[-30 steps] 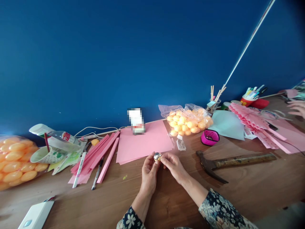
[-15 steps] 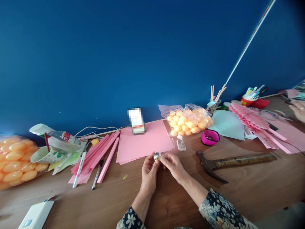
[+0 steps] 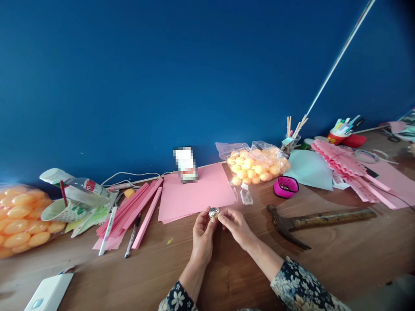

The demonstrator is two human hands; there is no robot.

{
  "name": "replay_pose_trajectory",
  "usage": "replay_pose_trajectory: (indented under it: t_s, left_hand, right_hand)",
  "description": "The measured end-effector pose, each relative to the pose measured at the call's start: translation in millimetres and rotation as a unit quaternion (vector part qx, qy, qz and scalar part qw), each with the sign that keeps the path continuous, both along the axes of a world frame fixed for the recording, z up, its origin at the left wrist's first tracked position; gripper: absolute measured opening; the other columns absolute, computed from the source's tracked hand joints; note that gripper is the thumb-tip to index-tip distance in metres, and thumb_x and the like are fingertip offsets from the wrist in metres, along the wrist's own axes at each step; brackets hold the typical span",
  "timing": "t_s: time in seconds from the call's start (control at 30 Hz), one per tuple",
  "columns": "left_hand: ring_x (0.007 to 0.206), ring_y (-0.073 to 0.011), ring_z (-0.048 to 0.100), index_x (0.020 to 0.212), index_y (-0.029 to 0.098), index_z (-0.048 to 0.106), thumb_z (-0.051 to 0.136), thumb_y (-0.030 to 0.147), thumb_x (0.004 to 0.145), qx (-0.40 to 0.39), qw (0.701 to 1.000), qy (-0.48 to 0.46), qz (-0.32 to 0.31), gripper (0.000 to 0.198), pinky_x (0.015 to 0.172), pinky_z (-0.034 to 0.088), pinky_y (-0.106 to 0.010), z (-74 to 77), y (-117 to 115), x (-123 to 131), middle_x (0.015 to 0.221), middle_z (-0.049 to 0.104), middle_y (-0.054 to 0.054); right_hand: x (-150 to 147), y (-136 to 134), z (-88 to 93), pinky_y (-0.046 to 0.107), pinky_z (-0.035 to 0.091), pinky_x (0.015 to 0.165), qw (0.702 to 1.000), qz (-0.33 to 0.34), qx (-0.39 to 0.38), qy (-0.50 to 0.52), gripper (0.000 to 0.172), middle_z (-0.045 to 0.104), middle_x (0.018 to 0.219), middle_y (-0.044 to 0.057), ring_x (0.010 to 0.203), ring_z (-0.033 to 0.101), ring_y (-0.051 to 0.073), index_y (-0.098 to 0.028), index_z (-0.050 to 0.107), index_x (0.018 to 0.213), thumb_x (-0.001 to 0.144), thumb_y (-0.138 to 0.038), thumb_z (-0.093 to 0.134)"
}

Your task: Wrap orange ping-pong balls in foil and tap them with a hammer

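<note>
Between my two hands is a small, shiny, silvery round piece (image 3: pixel 213 212), with a hint of gold on its right lower side. Its exact kind is too small to make out. My left hand (image 3: pixel 203 235) pinches it from the left with thumb and fingers. From the right, the thumb and forefinger of my right hand (image 3: pixel 237 226) close on its edge. Both hands are just above the brown table, at the near edge of some pink paper sheets (image 3: pixel 194 198). A tea-bag-like white packet (image 3: pixel 246 196) lies beyond my right hand.
To the right lie a claw hammer (image 3: pixel 324 219) and a magenta pouch (image 3: pixel 285 187). Bags of orange balls (image 3: pixel 249 166) stand at the back and far left. Pink paper strips (image 3: pixel 139 207), pens, a paper cup (image 3: pixel 61 211) and a white box (image 3: pixel 48 289) are left.
My hands and the silvery piece have barely moved. At the far right, another person's hand has drawn back almost out of view.
</note>
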State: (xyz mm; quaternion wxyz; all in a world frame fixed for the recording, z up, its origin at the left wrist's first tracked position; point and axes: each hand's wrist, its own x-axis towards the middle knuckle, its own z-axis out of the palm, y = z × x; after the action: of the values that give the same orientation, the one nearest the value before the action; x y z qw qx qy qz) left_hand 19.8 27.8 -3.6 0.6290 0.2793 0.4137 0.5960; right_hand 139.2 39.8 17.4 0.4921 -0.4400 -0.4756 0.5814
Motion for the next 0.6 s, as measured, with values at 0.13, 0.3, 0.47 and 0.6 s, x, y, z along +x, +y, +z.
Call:
replay_pose_trajectory:
  t_s: [0.13,0.3,0.47,0.6]
  left_hand:
    - [0.103,-0.0187,0.055,0.109,0.022,0.055,0.064,0.024,0.072,-0.001,1.0,-0.004,-0.002,0.039,0.091,0.041,-0.033,0.1,-0.2,0.0,0.108,0.061,-0.006]
    - [0.104,-0.0202,0.055,0.11,0.021,0.055,0.064,0.025,0.071,-0.001,1.0,0.001,0.0,0.04,0.09,0.042,-0.034,0.4,-0.3,0.0,0.11,0.061,-0.007]
    - [0.105,-0.0196,0.055,0.11,0.021,0.055,0.064,0.025,0.072,-0.003,1.0,-0.002,-0.001,0.04,0.09,0.042,-0.032,1.1,-0.5,0.0,0.11,0.061,-0.007]
    - [0.104,-0.0204,0.056,0.11,0.021,0.055,0.065,0.026,0.071,0.0,1.0,0.0,0.001,0.041,0.089,0.043,-0.033,0.3,-0.3,0.2,0.11,0.061,-0.008]
  right_hand:
    - [-0.4,-0.3,1.5,0.022,0.037,0.052,1.0,-0.002,-0.005,0.005,0.018,0.054,0.06,-0.002,0.054,0.046,0.01,-0.016,0.057,0.069,0.076,-0.032,0.06]
    - [-0.3,-0.2,2.7,0.022,0.038,0.052,1.0,-0.001,-0.005,-0.002,0.02,0.054,0.059,-0.002,0.054,0.046,0.01,-0.016,0.057,0.068,0.076,-0.035,0.06]
    - [0.1,-0.3,1.4,0.022,0.039,0.052,1.0,0.001,0.0,-0.005,0.019,0.054,0.061,-0.002,0.055,0.046,0.01,-0.017,0.057,0.069,0.076,-0.034,0.059]
    - [0.2,-0.3,1.2,0.023,0.039,0.052,1.0,0.001,-0.002,-0.007,0.02,0.055,0.06,-0.002,0.055,0.046,0.01,-0.017,0.057,0.069,0.076,-0.036,0.06]
